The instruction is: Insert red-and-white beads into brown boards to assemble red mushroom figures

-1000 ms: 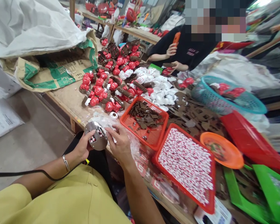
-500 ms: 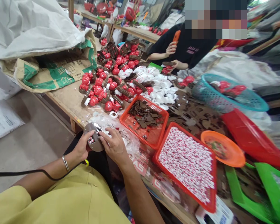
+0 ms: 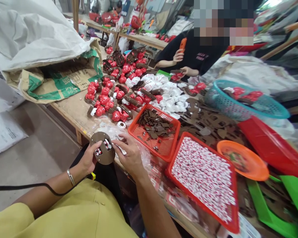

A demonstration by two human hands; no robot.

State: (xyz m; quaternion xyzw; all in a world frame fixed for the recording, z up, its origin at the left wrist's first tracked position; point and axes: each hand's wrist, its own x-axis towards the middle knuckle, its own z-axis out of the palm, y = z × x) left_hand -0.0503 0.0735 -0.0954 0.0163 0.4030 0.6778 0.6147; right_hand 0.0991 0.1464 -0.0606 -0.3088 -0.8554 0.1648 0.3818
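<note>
Vs. 0.5 s ago: the right hand (image 3: 130, 157) is sitting further back, its fingertips now hovering at the rim of the brown disc (image 3: 103, 148) instead of covering its right slot (image 3: 107, 143). Whether they are pinching or touching anything, I cannot tell. The left hand (image 3: 90, 157) is still clamping the disc's left side. The disc is being held over the lap, by the near edge of the bench (image 3: 69, 110); its right slot is now showing small white parts.

Surroundings, relative to disc: a large white sack (image 3: 44, 36) is sprawling beyond it to the left. Beyond it, red toys (image 3: 104, 99) are lying heaped. Well to its right, a red tray (image 3: 234, 216) is holding small white-and-pink pieces. Nearer, to its right, an orange-red basket (image 3: 166, 155) is holding brown scraps. Clear film (image 3: 142, 150) is lying between disc and basket, the right hand partly hiding it. Just beyond the disc, a white ring (image 3: 121, 125) is resting.
</note>
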